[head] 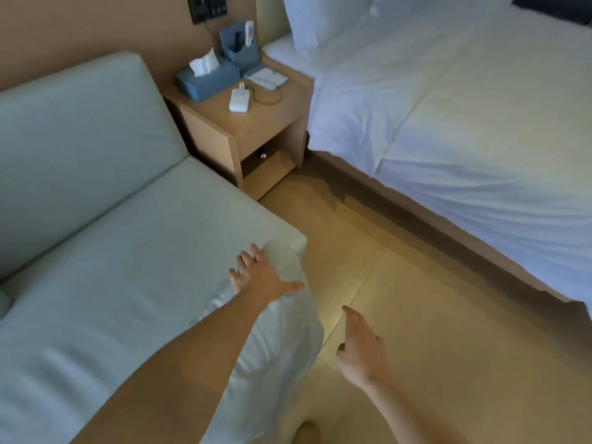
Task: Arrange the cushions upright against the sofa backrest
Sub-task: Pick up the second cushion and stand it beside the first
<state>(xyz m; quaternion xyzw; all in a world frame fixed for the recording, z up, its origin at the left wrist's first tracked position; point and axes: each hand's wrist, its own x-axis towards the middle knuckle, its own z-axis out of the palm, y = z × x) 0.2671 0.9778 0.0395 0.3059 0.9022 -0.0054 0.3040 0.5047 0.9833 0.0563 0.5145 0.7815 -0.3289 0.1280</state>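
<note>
Cushion (4,302) barely peeks in, cut off at the far left edge on the sofa seat (128,267). Left hand (259,277) spreads flat on the seat's corner, gripping nothing; right hand (362,344) hangs open, empty, over the floor (416,315).

A plain pale grey-green sofa (105,251), with no pattern, lies under and beyond the left hand (259,277), and its backrest (73,149) is the same colour. The cushion (282,315) under that hand is white. Below the right hand (362,347) the floor (416,315) is beige tile with thin pale joint lines. Well beyond both hands stands a light tan wooden nightstand (250,129). On it are a dusty blue tissue box (205,81) with white tissue, a matching blue holder (240,46), a white charger (239,99) with a dark cable, and a white notepad (267,78). The wall (80,27) is warm tan, with a black switch panel (208,6). Beyond the right hand, the bed (464,107) is plain white on a brown base.
</note>
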